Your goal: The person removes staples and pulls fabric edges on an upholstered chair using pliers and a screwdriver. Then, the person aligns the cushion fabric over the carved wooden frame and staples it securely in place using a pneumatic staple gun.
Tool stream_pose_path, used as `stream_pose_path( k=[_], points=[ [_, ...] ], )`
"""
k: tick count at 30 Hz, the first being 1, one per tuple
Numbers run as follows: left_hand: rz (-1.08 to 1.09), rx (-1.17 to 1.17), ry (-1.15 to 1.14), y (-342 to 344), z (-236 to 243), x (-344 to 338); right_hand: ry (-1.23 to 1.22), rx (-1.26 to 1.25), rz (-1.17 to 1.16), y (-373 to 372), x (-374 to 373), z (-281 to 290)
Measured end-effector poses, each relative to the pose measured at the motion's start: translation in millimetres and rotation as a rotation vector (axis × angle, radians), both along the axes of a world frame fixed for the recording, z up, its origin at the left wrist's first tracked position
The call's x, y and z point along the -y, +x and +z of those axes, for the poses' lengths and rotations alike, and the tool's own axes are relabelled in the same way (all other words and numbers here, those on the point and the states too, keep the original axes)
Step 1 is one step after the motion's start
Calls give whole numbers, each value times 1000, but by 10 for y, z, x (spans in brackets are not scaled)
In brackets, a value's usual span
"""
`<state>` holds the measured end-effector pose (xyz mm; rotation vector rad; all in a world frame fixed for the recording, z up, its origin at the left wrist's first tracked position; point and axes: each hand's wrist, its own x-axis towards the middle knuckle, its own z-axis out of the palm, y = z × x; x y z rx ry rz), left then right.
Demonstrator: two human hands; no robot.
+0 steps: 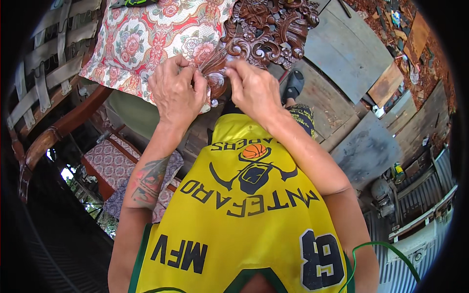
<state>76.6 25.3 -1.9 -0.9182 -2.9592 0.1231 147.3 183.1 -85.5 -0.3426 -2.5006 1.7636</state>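
Resting left hand (177, 90) on red-white floral fabric (131, 44), grip hidden; right hand (256, 90) pinching together, contents unclear. We're advising even tension beside brown carved wood (243, 46).

Bent-fingered, the left hand (178, 90) and right hand (256, 90) sit near each other, backs up, thumbs inward — the tattooed left forearm (150, 173) and right forearm (310, 149) reaching forward.

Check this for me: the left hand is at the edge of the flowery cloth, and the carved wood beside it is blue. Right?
Not quite: the carved wood is brown, as the head view shows. The left hand is at the edge of the flowery cloth.
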Motion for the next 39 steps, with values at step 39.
stream_pose_path(
  k=[39],
  points=[
    [-201, 204, 338, -736, -48, 398, 307, -194, 75, -1870, -1268, 775]
  ],
)
